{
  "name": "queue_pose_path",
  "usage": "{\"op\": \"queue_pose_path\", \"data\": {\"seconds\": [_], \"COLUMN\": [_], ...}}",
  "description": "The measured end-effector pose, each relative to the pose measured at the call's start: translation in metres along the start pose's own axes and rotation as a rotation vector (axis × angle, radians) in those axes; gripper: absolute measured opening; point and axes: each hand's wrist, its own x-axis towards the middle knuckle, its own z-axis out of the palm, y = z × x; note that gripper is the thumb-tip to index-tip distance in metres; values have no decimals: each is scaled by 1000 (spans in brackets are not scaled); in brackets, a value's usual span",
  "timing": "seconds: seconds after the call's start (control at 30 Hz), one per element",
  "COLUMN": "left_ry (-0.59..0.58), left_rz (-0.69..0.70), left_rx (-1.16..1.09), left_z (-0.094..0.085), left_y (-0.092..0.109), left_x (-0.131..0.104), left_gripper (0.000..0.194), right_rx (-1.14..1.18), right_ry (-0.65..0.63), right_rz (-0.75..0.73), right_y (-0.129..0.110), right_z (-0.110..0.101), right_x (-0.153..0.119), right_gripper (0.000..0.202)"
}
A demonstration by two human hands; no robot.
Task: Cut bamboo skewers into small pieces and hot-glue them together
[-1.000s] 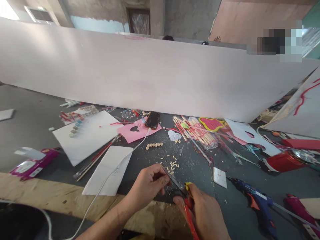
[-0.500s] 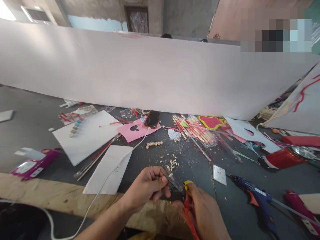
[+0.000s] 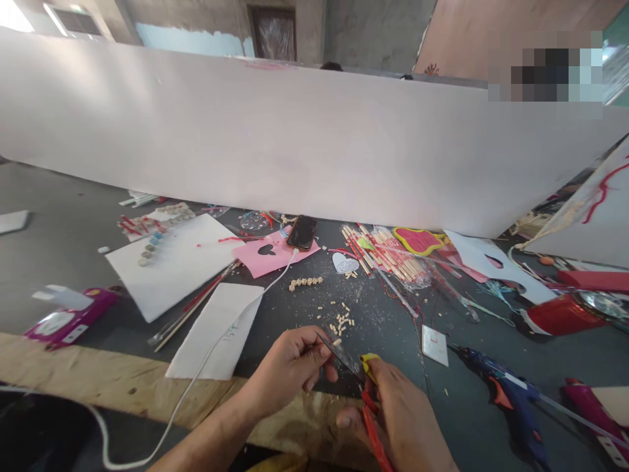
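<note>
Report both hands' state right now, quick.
Left hand: fingers closed near the tip of the scissors; can't tell what they hold.
Right hand: closed, holding the scissors.

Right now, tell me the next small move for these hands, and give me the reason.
I'd probably ease the left hand slightly back before the scissors close any further: its fingertips look very near the blades, while the right hand grips the handles.

A grey wall (image 3: 373,36) patched pale blue and a pinkish wall (image 3: 464,39) rise beyond a white panel (image 3: 295,137).
</note>
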Motion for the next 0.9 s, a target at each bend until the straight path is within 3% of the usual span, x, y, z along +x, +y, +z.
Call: {"op": "queue_pose_path", "data": {"seconds": [0.13, 0.33, 0.43, 0.53, 0.63, 0.73, 0.83, 0.9], "left_ry": [87, 318, 398, 411, 361, 243, 15, -61], "left_rz": [86, 472, 623, 620, 470, 222, -18, -88], "left_rx": [334, 968, 1090, 1055, 900, 532, 65, -92], "left_z": [0, 6, 8, 10, 10, 8, 5, 4], "left_y": [3, -3, -11, -13, -7, 3, 9, 9], "left_x": [-3, -6, -5, -6, -8, -8, -5, -3], "left_gripper": [21, 25, 24, 24, 25, 22, 20, 22], "right_rx": [-44, -12, 80, 83, 15, -58, -71, -69], "right_ry": [1, 13, 10, 10, 30, 75, 108, 117], "right_rz": [-17, -9, -43, -43, -9, 3, -43, -55], "right_y": [2, -2, -5, -3, 0, 1, 0, -1], "right_z": [2, 9, 16, 23, 26, 23, 19, 16], "right_x": [2, 0, -1, 0, 2, 3, 3, 2], "right_gripper": [35, 13, 8, 11, 11, 10, 5, 3]}}
